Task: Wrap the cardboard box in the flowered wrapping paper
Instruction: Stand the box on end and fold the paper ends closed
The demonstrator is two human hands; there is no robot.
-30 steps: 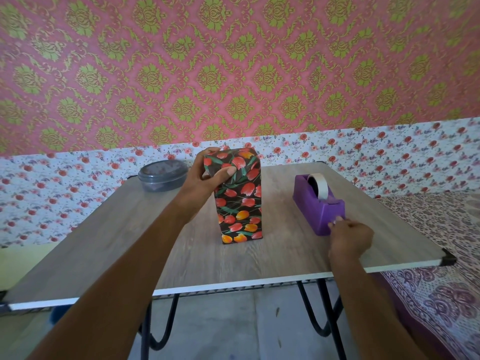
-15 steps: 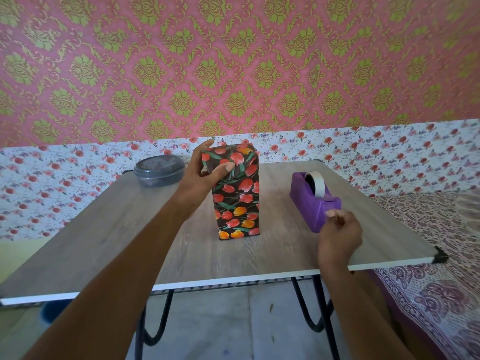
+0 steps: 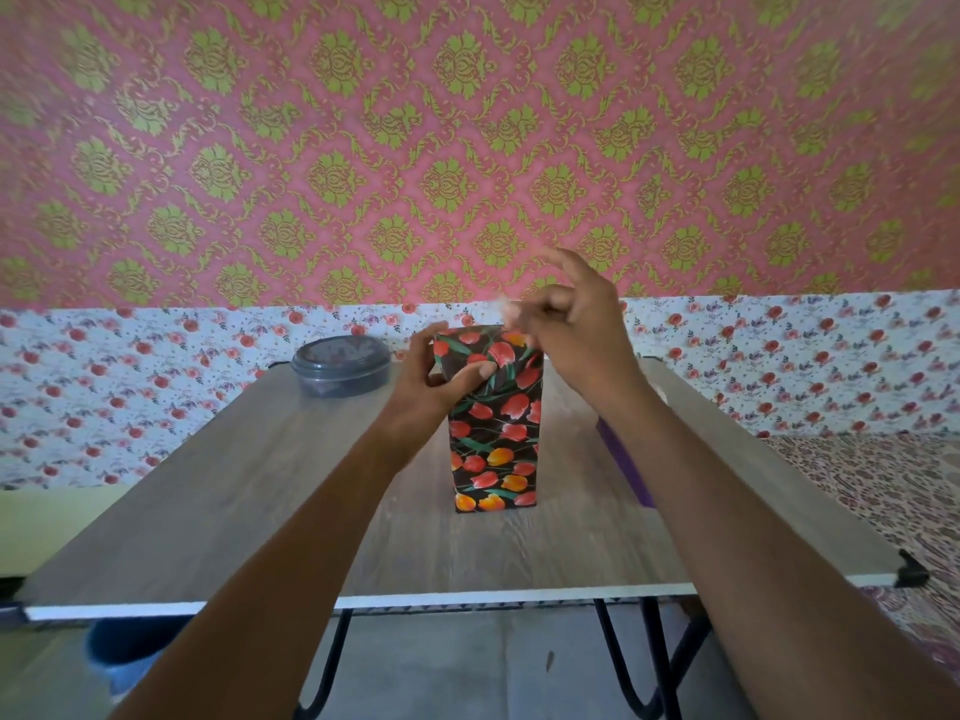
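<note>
A tall box [image 3: 493, 449] covered in black paper with red and orange tulips stands upright in the middle of the wooden table [image 3: 260, 485]. My left hand [image 3: 436, 387] grips its upper left side, thumb pressing a folded flap on the front near the top. My right hand [image 3: 571, 319] hovers over the box's top right corner, fingers pinched on what looks like a small clear strip of tape [image 3: 506, 309], blurred by motion. The cardboard itself is hidden under the paper.
A round grey lidded container [image 3: 340, 366] sits at the table's back left. A purple tape dispenser [image 3: 623, 459] is mostly hidden behind my right forearm. Patterned bedding [image 3: 883, 501] lies to the right of the table. The wall is close behind.
My right hand left the tape dispenser and rose up and left to the top of the box. My left hand kept its hold on the box top.
</note>
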